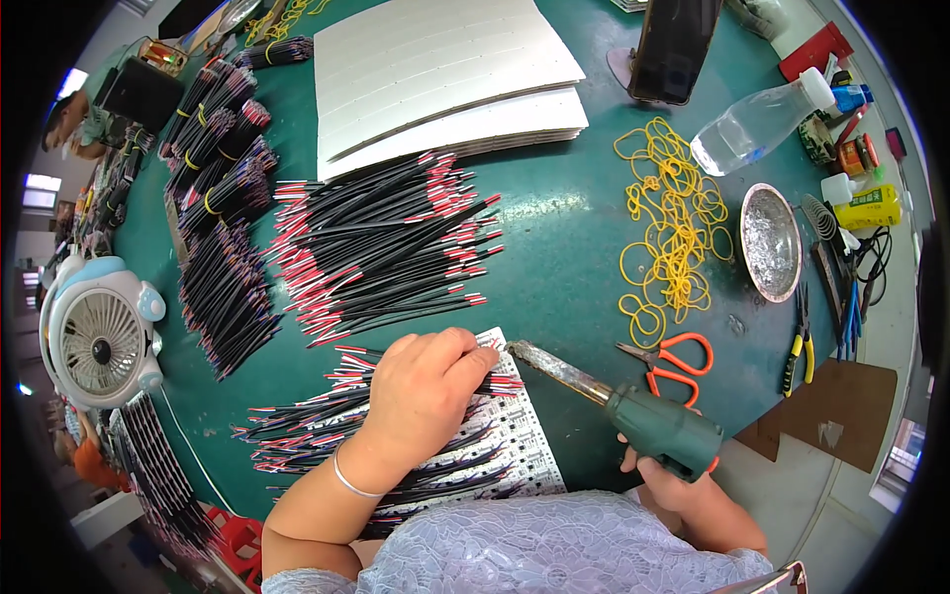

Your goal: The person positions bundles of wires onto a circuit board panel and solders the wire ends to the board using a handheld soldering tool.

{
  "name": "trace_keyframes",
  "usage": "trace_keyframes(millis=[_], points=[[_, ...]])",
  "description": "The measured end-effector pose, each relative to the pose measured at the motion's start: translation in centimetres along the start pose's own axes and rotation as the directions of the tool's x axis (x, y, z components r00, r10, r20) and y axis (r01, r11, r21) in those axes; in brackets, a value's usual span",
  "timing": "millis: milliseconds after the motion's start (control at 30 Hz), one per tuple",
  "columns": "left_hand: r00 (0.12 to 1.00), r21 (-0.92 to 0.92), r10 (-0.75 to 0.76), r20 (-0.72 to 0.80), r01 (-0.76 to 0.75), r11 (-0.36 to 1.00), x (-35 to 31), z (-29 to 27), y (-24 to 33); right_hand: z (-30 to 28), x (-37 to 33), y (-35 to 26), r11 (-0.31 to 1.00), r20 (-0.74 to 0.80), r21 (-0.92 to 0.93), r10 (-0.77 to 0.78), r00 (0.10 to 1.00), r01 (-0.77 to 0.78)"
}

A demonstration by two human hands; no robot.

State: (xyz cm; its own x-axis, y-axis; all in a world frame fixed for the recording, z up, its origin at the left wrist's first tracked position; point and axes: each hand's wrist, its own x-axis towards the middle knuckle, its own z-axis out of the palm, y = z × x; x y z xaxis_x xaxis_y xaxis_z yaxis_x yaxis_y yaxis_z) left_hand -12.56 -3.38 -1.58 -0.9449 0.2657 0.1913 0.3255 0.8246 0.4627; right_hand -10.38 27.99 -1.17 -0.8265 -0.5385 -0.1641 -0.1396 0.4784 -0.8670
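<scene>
My left hand (426, 391) rests over a white circuit board panel (534, 445), its thumb and forefinger pinched together near the panel's top edge. Short black wires with red and white ends lie under and beside that hand; what exactly sits between the fingertips is partly hidden. My right hand (665, 483) grips a green soldering gun (665, 428), whose metal barrel points left. The gun's tip is close to my left fingertips, at the panel's upper corner. Rows of wires (307, 436) stretch left from the panel. Farther off lies a loose pile of black wires (386, 247) with red and white ends.
Orange-handled scissors (683, 368), yellow rubber bands (673, 228), a metal bowl (771, 243) and a plastic bottle (762, 124) lie to the right. White panels (445, 69) are stacked at the back. Bundled wires (213, 129) and a small fan (99, 332) stand left.
</scene>
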Motion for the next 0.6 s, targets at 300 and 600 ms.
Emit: trace_keyframes(millis=[300,600], points=[[1.000,0.023,0.015,0.009,-0.016,1.000,-0.1,0.0,0.0,0.0,0.0,-0.1,0.988,-0.055,-0.078,-0.138,0.989,0.133],[0.995,-0.055,0.044,0.087,-0.040,0.998,-0.4,-1.6,0.0,0.1,0.1,-1.3,0.752,-0.234,0.658,0.159,0.959,0.036]])
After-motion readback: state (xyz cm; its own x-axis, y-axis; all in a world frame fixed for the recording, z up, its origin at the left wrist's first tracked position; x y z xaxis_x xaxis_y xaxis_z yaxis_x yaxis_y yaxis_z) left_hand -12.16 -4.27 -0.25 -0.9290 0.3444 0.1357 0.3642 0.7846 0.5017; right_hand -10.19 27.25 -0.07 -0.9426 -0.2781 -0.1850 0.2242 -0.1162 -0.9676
